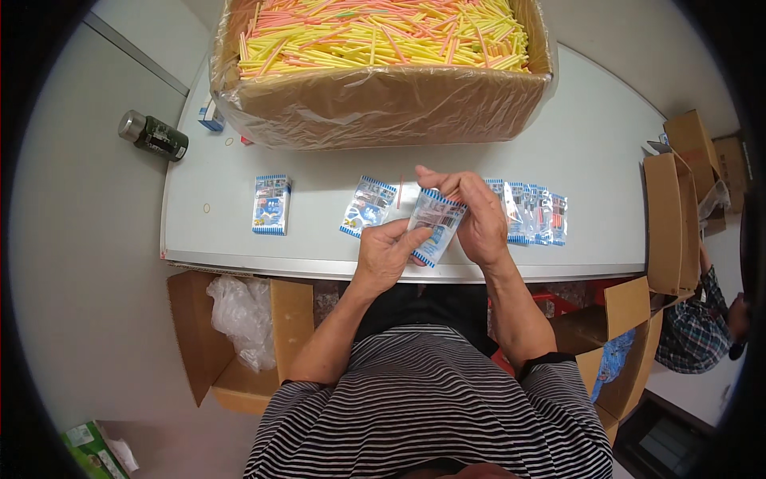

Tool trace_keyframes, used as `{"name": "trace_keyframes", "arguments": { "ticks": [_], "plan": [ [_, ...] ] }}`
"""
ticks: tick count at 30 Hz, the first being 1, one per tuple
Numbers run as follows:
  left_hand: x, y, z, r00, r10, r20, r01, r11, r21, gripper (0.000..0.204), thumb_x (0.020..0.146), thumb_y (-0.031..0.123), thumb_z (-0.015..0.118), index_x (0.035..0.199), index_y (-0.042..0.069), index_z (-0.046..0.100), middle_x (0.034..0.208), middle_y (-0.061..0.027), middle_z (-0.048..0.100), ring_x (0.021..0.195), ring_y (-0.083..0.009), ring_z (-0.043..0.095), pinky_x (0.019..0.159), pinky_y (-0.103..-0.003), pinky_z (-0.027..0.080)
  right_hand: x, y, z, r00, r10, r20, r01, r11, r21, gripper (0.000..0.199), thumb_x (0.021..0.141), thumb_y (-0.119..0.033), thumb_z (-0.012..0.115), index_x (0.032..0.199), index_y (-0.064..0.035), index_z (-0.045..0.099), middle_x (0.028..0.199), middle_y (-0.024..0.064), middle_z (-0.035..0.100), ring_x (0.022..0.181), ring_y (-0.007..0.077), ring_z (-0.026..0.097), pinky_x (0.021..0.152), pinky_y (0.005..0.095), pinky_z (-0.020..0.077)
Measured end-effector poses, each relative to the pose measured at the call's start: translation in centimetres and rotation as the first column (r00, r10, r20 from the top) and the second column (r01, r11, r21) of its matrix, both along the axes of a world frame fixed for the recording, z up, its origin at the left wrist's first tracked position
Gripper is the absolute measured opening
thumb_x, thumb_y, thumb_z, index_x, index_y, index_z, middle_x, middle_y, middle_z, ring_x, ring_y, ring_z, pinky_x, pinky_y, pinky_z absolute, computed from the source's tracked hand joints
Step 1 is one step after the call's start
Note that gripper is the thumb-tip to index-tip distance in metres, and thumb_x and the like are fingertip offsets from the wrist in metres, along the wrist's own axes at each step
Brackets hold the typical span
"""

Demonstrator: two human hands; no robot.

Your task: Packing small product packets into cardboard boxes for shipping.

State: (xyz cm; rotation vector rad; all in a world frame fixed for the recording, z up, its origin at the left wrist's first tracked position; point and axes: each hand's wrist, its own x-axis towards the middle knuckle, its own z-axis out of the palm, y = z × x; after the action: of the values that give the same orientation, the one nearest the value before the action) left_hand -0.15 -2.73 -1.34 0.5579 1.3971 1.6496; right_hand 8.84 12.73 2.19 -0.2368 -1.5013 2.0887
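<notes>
While my left hand (387,251) pinches a clear-and-blue packet (436,227) with the thumb laid flat across its face, my right hand (483,219) curves around its upper end, where a bit of pinkish straw (455,195) shows near the fingers; I cannot tell whether that hand grips the straws or only steadies the wrapper. The held packet sits just above the near edge of the tabletop (207,243), about midway between its left and right corners, so I judge this one to be partly done. Just beside it, toward the left, another packet (367,206) lies flat, and a loose straw (400,194) lies between the two, nearer the far edge. Toward the near right corner, an overlapping row of packets (542,214) lies fanned out; reddish straws show through the outermost, so I take at least some as filled. Toward the left edge lies a neat stack of packets (272,205), and whether those are filled I cannot tell. Much looks left: at the far edge, the plastic-lined carton (375,104) is heaped with yellow and pink straws (383,44). By the left edge lies a dark flask (155,136).
</notes>
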Motion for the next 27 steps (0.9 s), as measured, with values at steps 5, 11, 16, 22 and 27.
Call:
{"name": "trace_keyframes", "arguments": {
  "ticks": [5,11,16,22,27],
  "plan": [
    [1.0,0.4,-0.2,0.996,0.047,0.072,-0.051,0.997,0.051,0.033,0.097,0.018,0.070,0.121,-0.005,0.068,0.095,-0.0051,0.073,0.082,-0.0087,0.066,0.075,-0.024,0.055,0.1,-0.3,0.5,0.986,0.027,0.167,-0.023,0.999,-0.022,0.036,0.106,-0.020,0.040,0.122,0.0036,0.062,0.137,0.0240,0.058,0.133,0.0321,0.053,0.115,0.0425,0.0354],
    [1.6,0.3,-0.9,0.991,0.127,0.034,-0.130,0.982,0.136,0.031,0.097,0.016,0.070,0.119,-0.005,0.066,0.101,-0.0056,0.073,0.091,-0.0094,0.065,0.081,-0.026,0.054,0.8,-1.4,0.3,0.975,0.044,0.217,-0.113,0.942,0.317,0.048,0.100,-0.021,0.052,0.141,0.0047,0.051,0.146,0.0215,0.050,0.139,0.0276,0.045,0.113,0.0383,0.0370],
    [1.4,0.0,-0.3,0.920,0.065,-0.387,-0.092,0.994,-0.051,0.031,0.088,0.016,0.079,0.112,0.000,0.066,0.102,-0.0104,0.072,0.090,-0.0159,0.068,0.078,-0.030,0.055,3.0,-0.2,-0.5,0.901,0.012,0.434,-0.095,0.981,0.170,0.032,0.094,-0.015,0.066,0.121,0.0030,0.063,0.112,0.0097,0.067,0.106,0.0162,0.062,0.094,0.0301,0.0479],
    [-4.5,-1.6,-0.8,0.162,0.075,-0.984,-0.559,0.829,-0.029,0.044,0.080,0.026,0.082,0.110,-0.002,0.067,0.099,-0.0170,0.067,0.092,-0.0343,0.062,0.080,-0.045,0.051,5.1,6.0,1.4,0.788,-0.263,0.557,0.039,0.924,0.380,0.019,0.096,-0.016,0.067,0.103,0.0018,0.068,0.087,0.0023,0.070,0.076,0.0070,0.061,0.070,0.0240,0.0505],
    [-5.6,-1.6,-0.8,0.330,-0.151,-0.932,-0.568,0.756,-0.324,0.045,0.078,0.028,0.083,0.109,-0.002,0.069,0.100,-0.0160,0.067,0.096,-0.0336,0.061,0.081,-0.044,0.049,4.6,8.5,1.6,0.565,-0.484,0.668,-0.347,0.595,0.725,0.027,0.089,-0.013,0.070,0.111,0.0016,0.064,0.092,0.0177,0.069,0.085,0.0308,0.069,0.076,0.0368,0.0555]
  ]
}}
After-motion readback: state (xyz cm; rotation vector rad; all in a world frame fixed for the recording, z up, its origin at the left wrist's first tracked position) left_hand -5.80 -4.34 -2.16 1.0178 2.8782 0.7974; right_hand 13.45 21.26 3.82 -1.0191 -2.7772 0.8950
